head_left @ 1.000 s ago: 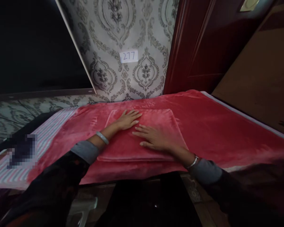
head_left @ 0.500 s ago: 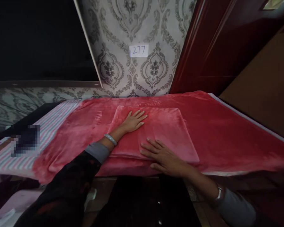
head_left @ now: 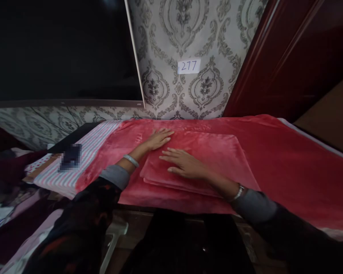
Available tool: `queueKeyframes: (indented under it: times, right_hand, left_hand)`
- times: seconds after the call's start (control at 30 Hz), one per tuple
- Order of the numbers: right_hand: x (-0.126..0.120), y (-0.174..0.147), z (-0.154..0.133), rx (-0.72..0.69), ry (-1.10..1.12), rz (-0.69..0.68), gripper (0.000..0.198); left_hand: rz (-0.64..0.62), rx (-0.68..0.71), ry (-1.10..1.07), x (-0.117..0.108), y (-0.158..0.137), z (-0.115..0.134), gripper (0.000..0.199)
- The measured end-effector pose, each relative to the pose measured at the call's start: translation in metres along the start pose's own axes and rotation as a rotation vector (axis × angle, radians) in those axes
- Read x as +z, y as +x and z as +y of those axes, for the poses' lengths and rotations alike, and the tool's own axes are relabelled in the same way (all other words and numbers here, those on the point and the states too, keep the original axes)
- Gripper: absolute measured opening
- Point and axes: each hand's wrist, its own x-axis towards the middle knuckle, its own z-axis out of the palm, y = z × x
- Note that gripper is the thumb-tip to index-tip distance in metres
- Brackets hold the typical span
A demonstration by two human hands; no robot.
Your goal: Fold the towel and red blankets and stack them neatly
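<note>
Lying palm down with its fingers stretched out, the left hand is opened wide at the back left corner of a folded rectangle of red plush fabric. The right hand, also flattened and opened wide, is over the left half of the folded rectangle; how firmly it presses, I cannot tell. Beneath the folded rectangle, and reaching past it on every side, lies a larger smooth spread of red plush cloth. Left of the folded rectangle is a striped pink, blue and white cloth. On the wall behind the folded rectangle is a small white paper label reading 277.
</note>
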Motion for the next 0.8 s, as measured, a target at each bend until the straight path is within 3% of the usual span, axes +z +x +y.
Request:
queueKeyframes:
  times: [0.13, 0.27, 0.4, 0.57, 0.63, 0.8]
  right_hand:
    - [0.025, 0.026, 0.003, 0.045, -0.054, -0.082, 0.061]
    - [0.042, 0.01, -0.007, 0.019, -0.069, -0.114, 0.063]
    - [0.049, -0.014, -0.03, -0.041, -0.014, -0.128, 0.068]
    - [0.053, -0.055, -0.057, 0.005, 0.095, -0.049, 0.069]
    - [0.049, -0.085, -0.056, 0.056, 0.127, 0.071, 0.064]
    - [0.04, -0.188, -0.018, 0.409, -0.041, 0.668, 0.057]
  left_hand:
    - [0.016, -0.017, -0.018, 0.031, -0.009, -0.015, 0.056]
    - [0.119, 0.056, -0.006, 0.052, -0.012, -0.02, 0.055]
    - [0.141, 0.068, -0.001, 0.053, -0.011, -0.023, 0.054]
    - [0.145, 0.037, -0.061, 0.037, -0.016, -0.023, 0.055]
    - [0.193, 0.034, -0.102, 0.028, -0.032, -0.017, 0.057]
    - [0.359, 0.069, -0.064, 0.034, -0.117, 0.008, 0.056]
